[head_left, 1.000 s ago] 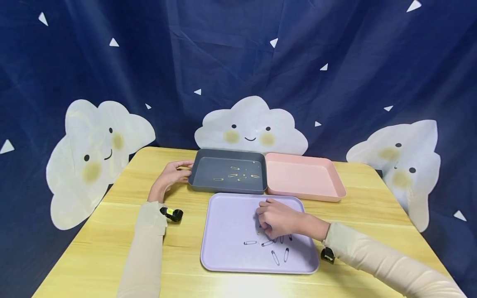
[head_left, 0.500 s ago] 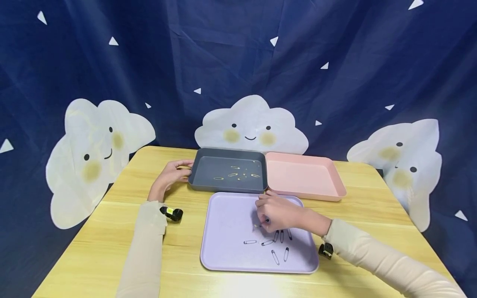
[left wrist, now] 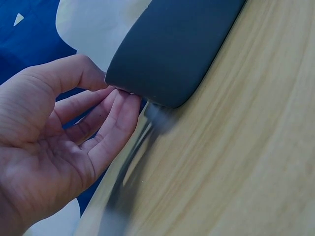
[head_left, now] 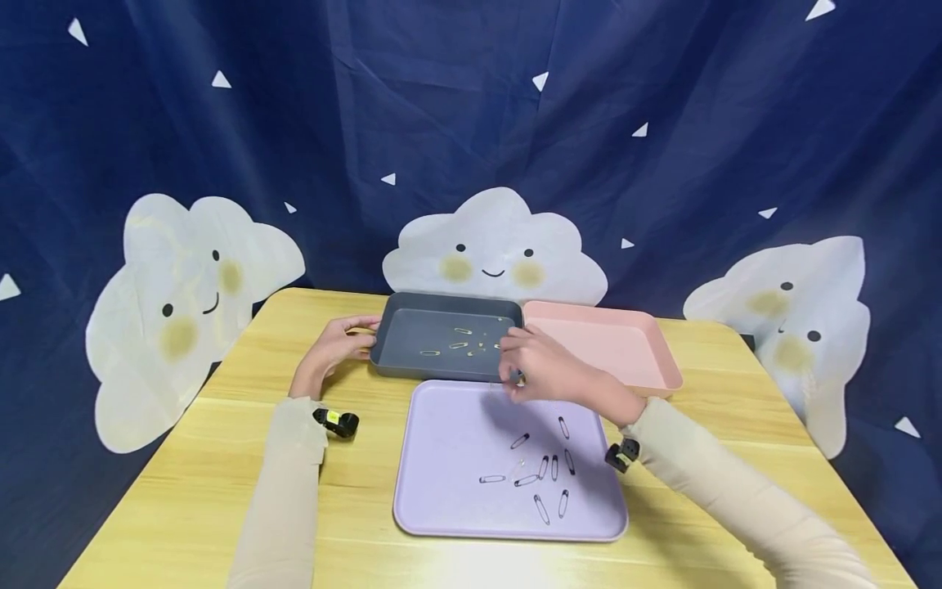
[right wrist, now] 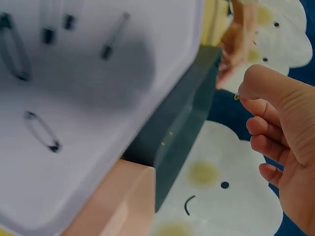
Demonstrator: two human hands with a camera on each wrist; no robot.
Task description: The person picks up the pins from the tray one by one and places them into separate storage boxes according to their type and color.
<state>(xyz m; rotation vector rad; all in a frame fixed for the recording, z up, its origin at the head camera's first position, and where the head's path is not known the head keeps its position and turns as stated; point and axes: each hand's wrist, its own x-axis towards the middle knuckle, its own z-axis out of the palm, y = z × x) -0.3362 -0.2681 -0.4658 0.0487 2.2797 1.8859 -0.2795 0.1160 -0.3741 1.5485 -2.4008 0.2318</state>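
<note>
My left hand (head_left: 342, 342) (left wrist: 74, 128) holds the left corner of the grey tray (head_left: 441, 372) (left wrist: 172, 44), thumb over the rim and fingers against its wall. Several gold safety pins (head_left: 459, 345) lie inside that tray. My right hand (head_left: 533, 364) (right wrist: 280, 128) hovers at the grey tray's near right edge and pinches a small gold safety pin (right wrist: 237, 96) between thumb and forefinger. Below it sits the lilac tray (head_left: 449, 442) (right wrist: 98, 123) with several black safety pins (head_left: 545, 470) (right wrist: 42, 132) scattered on its right half.
A pink tray (head_left: 603, 348) (right wrist: 128, 201) with nothing in it stands to the right of the grey one, touching it. All three trays rest on a wooden table (head_left: 199, 458). A dark blue curtain with white cloud cut-outs (head_left: 493, 245) hangs behind the table's far edge.
My right hand has lifted off the lilac tray with a gold pin and moved away from me to the grey tray's near edge, uncovering more black pins. The left hand stayed put.
</note>
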